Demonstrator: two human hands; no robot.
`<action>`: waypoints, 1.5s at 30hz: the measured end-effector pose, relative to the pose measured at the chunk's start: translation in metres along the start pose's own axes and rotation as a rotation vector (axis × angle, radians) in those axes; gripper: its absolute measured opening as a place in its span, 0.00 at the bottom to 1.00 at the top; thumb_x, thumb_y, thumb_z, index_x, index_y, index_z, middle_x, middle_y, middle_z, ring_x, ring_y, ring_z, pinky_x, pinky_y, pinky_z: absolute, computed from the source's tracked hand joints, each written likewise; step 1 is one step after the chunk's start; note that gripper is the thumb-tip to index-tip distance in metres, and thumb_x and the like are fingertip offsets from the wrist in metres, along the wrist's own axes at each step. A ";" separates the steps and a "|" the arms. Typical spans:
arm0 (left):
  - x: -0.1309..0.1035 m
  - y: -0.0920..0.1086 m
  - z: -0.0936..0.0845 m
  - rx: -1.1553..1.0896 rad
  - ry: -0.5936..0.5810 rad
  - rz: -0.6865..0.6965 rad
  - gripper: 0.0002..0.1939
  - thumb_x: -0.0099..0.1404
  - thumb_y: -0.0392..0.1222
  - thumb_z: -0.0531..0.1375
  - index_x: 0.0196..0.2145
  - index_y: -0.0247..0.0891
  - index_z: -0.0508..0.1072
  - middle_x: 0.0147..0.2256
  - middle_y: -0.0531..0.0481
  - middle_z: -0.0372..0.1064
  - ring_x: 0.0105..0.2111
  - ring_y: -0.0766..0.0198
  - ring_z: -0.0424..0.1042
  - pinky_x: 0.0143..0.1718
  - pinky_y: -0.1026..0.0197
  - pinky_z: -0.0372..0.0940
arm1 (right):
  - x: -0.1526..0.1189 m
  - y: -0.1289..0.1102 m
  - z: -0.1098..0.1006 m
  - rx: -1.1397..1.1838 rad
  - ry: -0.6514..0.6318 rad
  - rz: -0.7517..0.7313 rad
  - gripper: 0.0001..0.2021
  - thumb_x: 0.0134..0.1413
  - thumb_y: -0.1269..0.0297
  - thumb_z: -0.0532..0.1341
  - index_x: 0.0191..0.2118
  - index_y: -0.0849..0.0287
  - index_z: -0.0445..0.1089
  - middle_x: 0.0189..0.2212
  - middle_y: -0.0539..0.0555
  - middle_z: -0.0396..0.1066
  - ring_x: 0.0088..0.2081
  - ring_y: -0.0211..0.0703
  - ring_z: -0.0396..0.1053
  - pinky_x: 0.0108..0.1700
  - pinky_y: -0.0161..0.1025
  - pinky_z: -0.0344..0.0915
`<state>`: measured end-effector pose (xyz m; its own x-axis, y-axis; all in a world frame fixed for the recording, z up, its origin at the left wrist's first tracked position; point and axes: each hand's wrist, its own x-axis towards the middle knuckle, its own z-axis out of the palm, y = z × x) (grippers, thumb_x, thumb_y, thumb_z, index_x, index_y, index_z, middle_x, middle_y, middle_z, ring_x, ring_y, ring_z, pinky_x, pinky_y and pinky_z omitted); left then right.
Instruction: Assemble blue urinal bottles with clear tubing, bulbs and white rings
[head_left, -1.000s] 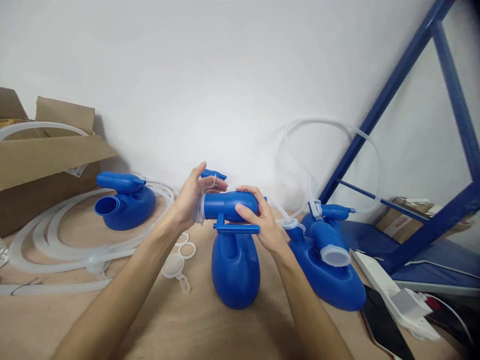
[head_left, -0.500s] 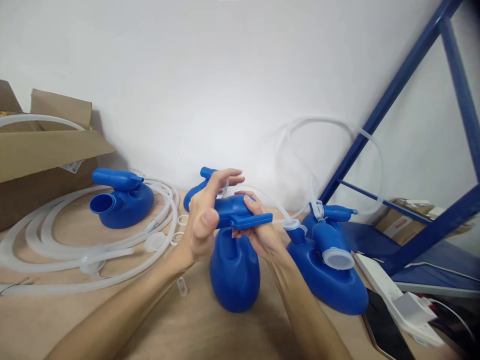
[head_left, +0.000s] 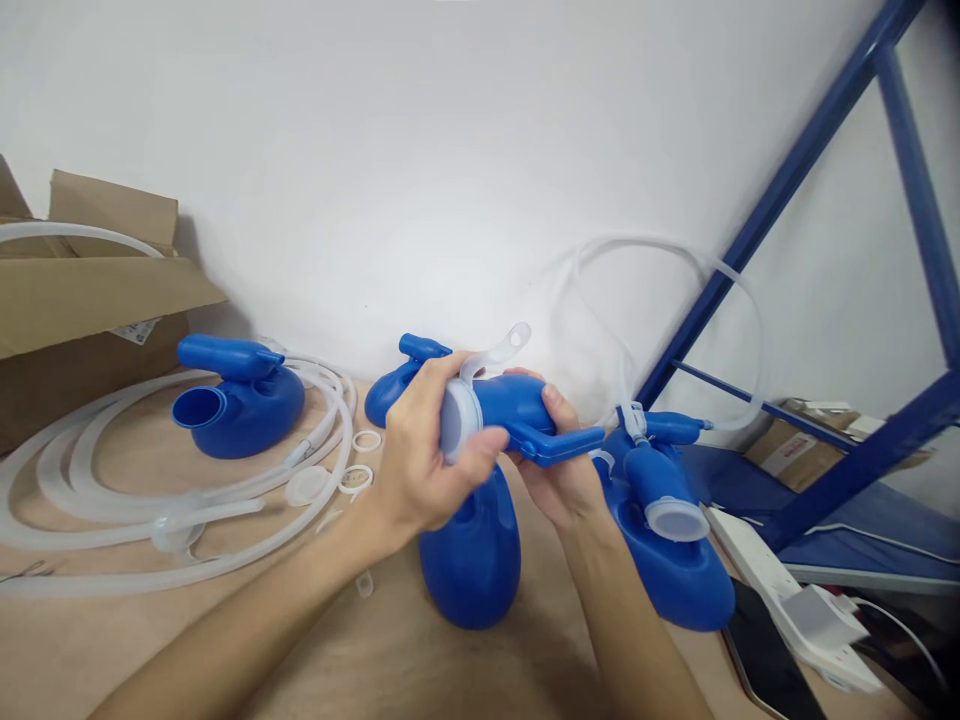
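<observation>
Both hands hold a blue plastic urinal head [head_left: 514,405], a short tube with an angled handle, above the middle of the table. My left hand [head_left: 431,450] is closed round its capped left end, with the thumb beside the translucent cap [head_left: 459,420]. The cap's strap [head_left: 499,352] sticks up behind. My right hand [head_left: 562,465] grips the right part of the blue body, thumb on top. Just below stands a blue urinal bottle [head_left: 471,560], its top partly hidden by the hands.
At left, a blue urinal [head_left: 247,410] stands among coiled clear hoses [head_left: 112,510], before a cardboard box [head_left: 82,320]. White rings [head_left: 356,478] lie nearby. Another blue urinal [head_left: 390,390] is behind; a hose-fitted one [head_left: 667,570] stands right, near a phone [head_left: 772,650] and power strip [head_left: 795,600].
The urinal head has moved right and turned, so its capped end and raised strap now show. My left hand, with fingers spread before, has closed round the capped end.
</observation>
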<state>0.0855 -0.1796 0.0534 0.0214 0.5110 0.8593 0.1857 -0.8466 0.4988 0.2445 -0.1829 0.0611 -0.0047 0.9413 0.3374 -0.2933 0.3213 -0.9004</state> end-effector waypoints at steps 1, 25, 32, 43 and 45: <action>-0.002 -0.001 0.002 0.036 0.028 0.027 0.25 0.69 0.58 0.58 0.57 0.41 0.66 0.53 0.41 0.73 0.51 0.48 0.74 0.55 0.46 0.67 | 0.001 0.004 0.002 0.023 0.031 0.000 0.22 0.52 0.43 0.68 0.46 0.52 0.73 0.41 0.52 0.78 0.39 0.46 0.76 0.37 0.38 0.75; 0.033 -0.045 -0.048 0.216 -0.296 0.289 0.33 0.69 0.49 0.60 0.69 0.47 0.61 0.53 0.42 0.71 0.50 0.52 0.73 0.52 0.52 0.70 | 0.018 0.005 -0.037 -0.373 -0.076 -0.159 0.31 0.65 0.44 0.60 0.70 0.37 0.54 0.69 0.52 0.60 0.66 0.50 0.64 0.67 0.57 0.62; 0.030 -0.012 -0.040 0.188 -0.440 0.272 0.22 0.66 0.40 0.61 0.58 0.42 0.72 0.51 0.43 0.73 0.50 0.54 0.74 0.52 0.54 0.68 | -0.007 -0.011 -0.023 -0.762 -0.136 -0.627 0.26 0.65 0.57 0.65 0.66 0.41 0.65 0.60 0.53 0.71 0.61 0.53 0.68 0.67 0.56 0.61; 0.019 0.003 -0.030 0.258 -0.366 0.374 0.12 0.63 0.38 0.58 0.45 0.41 0.73 0.41 0.46 0.77 0.38 0.58 0.77 0.39 0.57 0.72 | -0.008 -0.012 -0.011 -0.459 -0.127 -0.427 0.14 0.66 0.50 0.62 0.50 0.49 0.78 0.41 0.53 0.77 0.44 0.46 0.75 0.50 0.45 0.74; 0.019 0.001 -0.029 0.272 -0.347 0.407 0.12 0.63 0.37 0.58 0.44 0.40 0.74 0.40 0.45 0.77 0.38 0.58 0.78 0.37 0.58 0.72 | -0.008 -0.015 -0.010 -0.445 -0.125 -0.381 0.14 0.67 0.50 0.61 0.48 0.51 0.78 0.40 0.53 0.77 0.43 0.45 0.75 0.49 0.44 0.74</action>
<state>0.0575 -0.1754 0.0732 0.4546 0.2110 0.8653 0.3394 -0.9393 0.0507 0.2582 -0.1938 0.0691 -0.0979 0.7407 0.6647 0.1317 0.6716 -0.7291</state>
